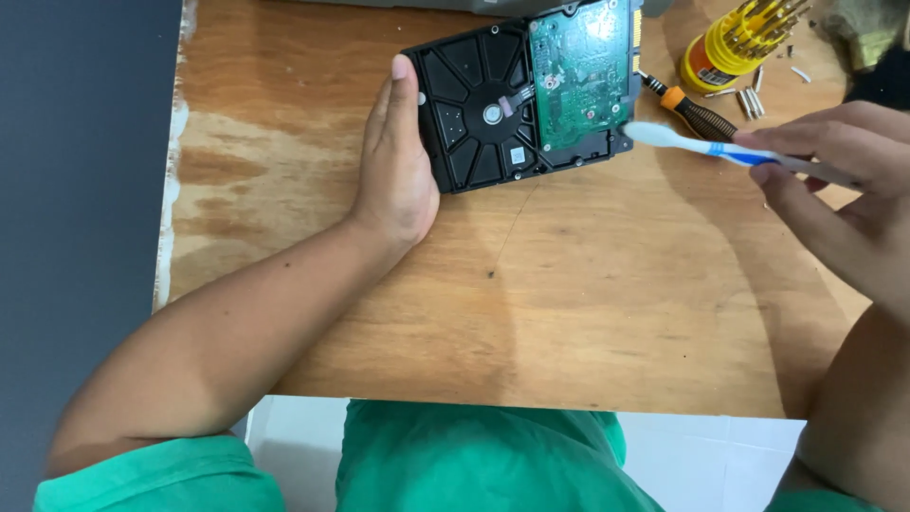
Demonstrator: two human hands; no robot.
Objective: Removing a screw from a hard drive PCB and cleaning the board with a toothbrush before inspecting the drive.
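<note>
1. Left hand (396,166) flat and released, pressed against the left edge of a hard drive (526,90) lying board-up on the wooden bench (588,303).
2. Toothbrush (720,149) touching the drive's right corner, above a screwdriver (692,112).
3. Right hand (844,190) grasping the toothbrush handle.

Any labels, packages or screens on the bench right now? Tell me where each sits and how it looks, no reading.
Sticker on the hard drive: small pale square on the black underside, near the lower edge beside the green circuit board.
Label on the screwdriver bit holder: orange and white band around the yellow round holder, top right of the wooden table.
No packages or screens in view.
</note>
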